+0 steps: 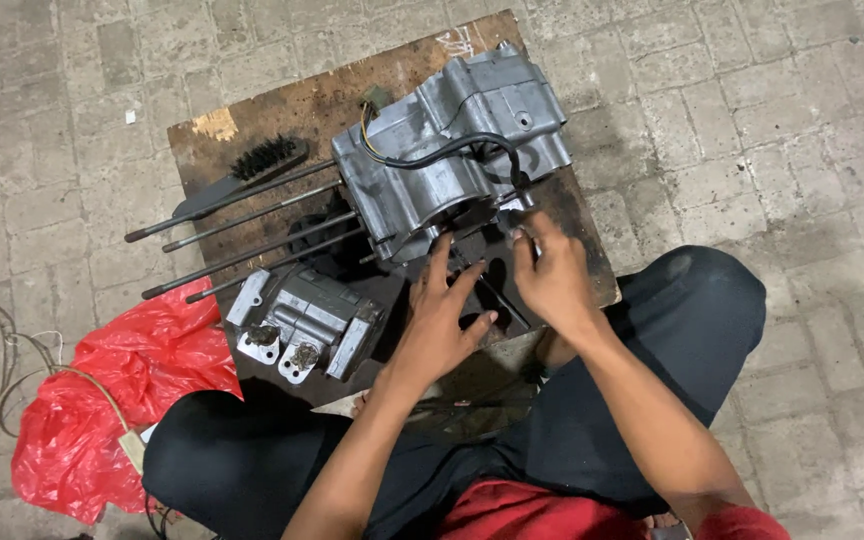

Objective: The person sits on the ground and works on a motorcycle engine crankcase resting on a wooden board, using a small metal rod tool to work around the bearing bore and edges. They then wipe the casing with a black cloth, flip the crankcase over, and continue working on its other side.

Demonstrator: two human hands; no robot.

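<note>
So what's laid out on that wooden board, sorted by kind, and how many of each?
Engine crankcase, grey metal: 1
Long studs sticking out of it: 4
Smaller grey metal engine part: 1
Black brush: 1
Total: 7
The left hand and right hand are at the crankcase's near edge; what they grip is unclear.

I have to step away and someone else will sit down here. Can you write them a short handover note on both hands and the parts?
Left hand: open, fingers spread, index touching the lower edge of the engine crankcase.
Right hand: fingertips at the crankcase's near corner, by the black cable; grip unclear.
Crankcase lies on the wooden board, four long studs pointing left.
Cylinder head lies apart, in front. Brush behind the studs.
Head is off; crankcase looks closed.
</note>
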